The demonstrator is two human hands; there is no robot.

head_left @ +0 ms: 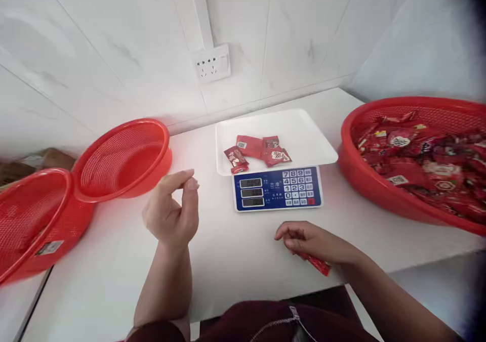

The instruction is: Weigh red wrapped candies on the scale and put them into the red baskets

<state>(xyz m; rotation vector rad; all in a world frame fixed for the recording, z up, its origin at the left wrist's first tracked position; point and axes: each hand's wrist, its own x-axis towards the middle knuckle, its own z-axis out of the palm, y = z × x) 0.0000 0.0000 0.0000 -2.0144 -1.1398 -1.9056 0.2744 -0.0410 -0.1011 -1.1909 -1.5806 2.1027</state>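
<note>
The right hand point(306, 241) grips a red packet point(319, 265), with the scale point(266, 191) beyond it; the left hand point(172, 208) has thumb and forefinger together.

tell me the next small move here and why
Probably lift the right hand to the white tray and lay down the red packet it seems to hold. That packet pokes out from under the curled fingers, short of the scale, while similar small packets already lie on the tray, with bare room to their right.
</note>
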